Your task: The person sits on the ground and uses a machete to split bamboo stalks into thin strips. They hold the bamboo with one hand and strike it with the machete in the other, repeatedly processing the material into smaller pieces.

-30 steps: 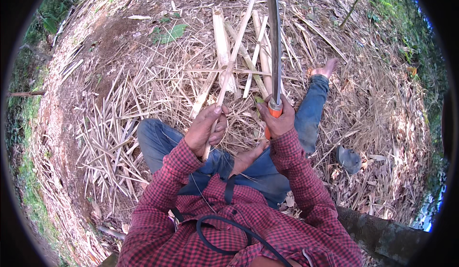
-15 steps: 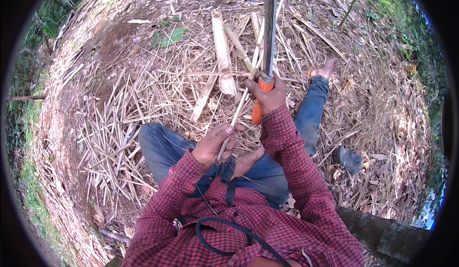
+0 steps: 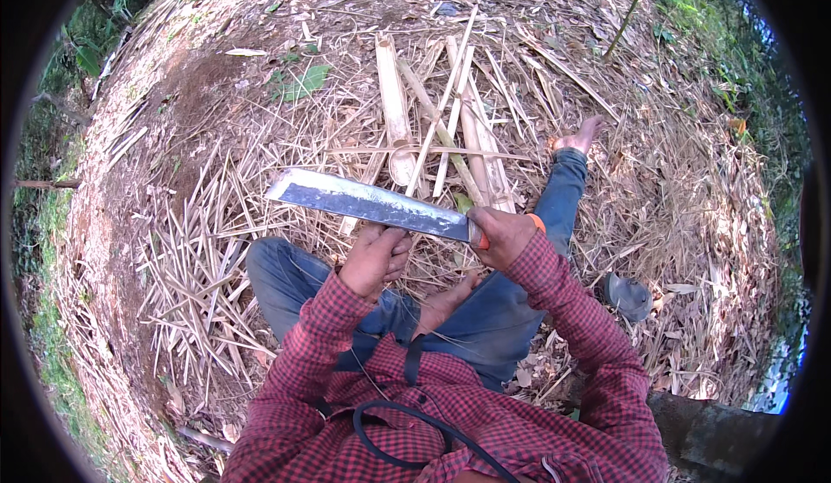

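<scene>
Now the machete (image 3: 368, 203) has swung from upright to crosswise, the right hand (image 3: 506, 239) wrapped round its handle, bringing it across the near part of the pale strip (image 3: 442, 102) that the left hand (image 3: 374, 262) apparently pinches, contact unclear.

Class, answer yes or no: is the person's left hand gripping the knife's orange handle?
No: the right hand grips the orange handle, and the blade extends leftward from it.
</scene>
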Tool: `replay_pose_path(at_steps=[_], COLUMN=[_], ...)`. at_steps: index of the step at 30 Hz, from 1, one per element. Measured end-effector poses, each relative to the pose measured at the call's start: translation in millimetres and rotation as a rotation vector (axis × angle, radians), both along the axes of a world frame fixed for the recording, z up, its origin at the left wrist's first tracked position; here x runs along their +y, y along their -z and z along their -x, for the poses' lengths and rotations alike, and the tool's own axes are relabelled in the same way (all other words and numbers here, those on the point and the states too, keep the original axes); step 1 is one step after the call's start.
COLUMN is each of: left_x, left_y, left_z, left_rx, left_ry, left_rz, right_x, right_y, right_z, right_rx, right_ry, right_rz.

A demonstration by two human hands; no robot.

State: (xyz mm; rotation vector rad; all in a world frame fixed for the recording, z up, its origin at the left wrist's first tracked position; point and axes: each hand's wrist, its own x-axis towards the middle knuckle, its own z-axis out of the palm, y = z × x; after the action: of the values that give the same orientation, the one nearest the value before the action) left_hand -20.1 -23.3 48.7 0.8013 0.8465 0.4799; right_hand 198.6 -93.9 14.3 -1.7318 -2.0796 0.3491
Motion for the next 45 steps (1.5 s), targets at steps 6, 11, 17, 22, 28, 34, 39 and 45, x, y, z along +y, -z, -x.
replay_pose_path(at_steps=[6,11,17,22,28,34,39,45], left_x=[-5,-9,-14,-17,-19,-28,-20,-22], left_y=[-2,-18,-10,-14,-3,2,17,24], left_z=[16,17,29,29,32,38,32,43], left_rx=[0.002,-0.045,-0.033,-0.065,-0.023,0.044,0.187,0.271], left_ry=[0.106,0.104,0.102,0.077,0.125,0.115,0.079,0.058], left_rz=[0.006,-0.061,-0.047,0.020,0.016,-0.038,-0.402,-0.537], right_x=[13,21,19,19,13,19,-3,9], right_y=[-6,-2,-9,-4,-6,7,10,3], right_z=[-16,-31,-41,-50,-62,-65,-40,-54], right_rx=[-0.081,-0.099,-0.170,-0.205,-0.131,-0.166,-0.248,-0.192], right_ry=[-0.037,0.067,0.211,0.167,0.223,0.463,0.084,0.351], right_rz=[-0.067,-0.129,-0.060,-0.157,-0.055,0.028,-0.134,-0.041])
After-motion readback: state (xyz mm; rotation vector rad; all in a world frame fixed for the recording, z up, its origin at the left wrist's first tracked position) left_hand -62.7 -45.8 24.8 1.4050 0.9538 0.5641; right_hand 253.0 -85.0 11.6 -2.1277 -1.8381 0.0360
